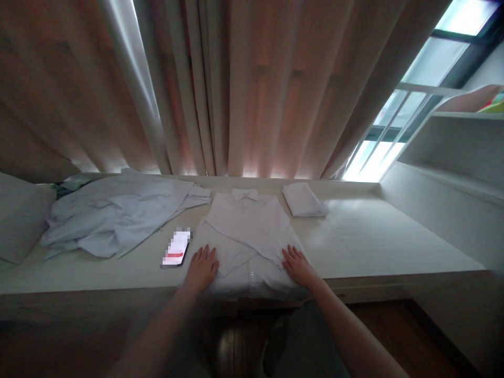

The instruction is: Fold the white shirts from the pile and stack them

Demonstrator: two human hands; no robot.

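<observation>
- One left hand (pixel 201 266) and one right hand (pixel 300 266), palms down on opposite sides of the white shirt (pixel 252 223), close to the near edge of the counter (pixel 374 231).
- Grip open on both sides: fingers extended and slightly spread, pinching nothing, only touching cloth; on the right, seems to rest close to the folded-over sleeves.
- Lies front up between the arms, with collar at the far end, sleeves crossed over the front, and lower part reaching the counter's near edge.
- Looks like smoothing or steadying the shirt with sleeves already laid inward; any next move calls for light, even contact, so as not to drag the crossed sleeves out of line.
- Just beyond the left hand, off the shirt's left side: a phone (pixel 178 251) with lit screen, partly blurred out.
- Farther left: a rumpled white garment (pixel 118 212), spread loosely, next to a pale pillow (pixel 23 218).
- To the right of the collar: a folded white cloth (pixel 303 199), apart from the shirt.
- Behind everything: a long curtain (pixel 275 105), hanging in folds along the counter's far side.
</observation>
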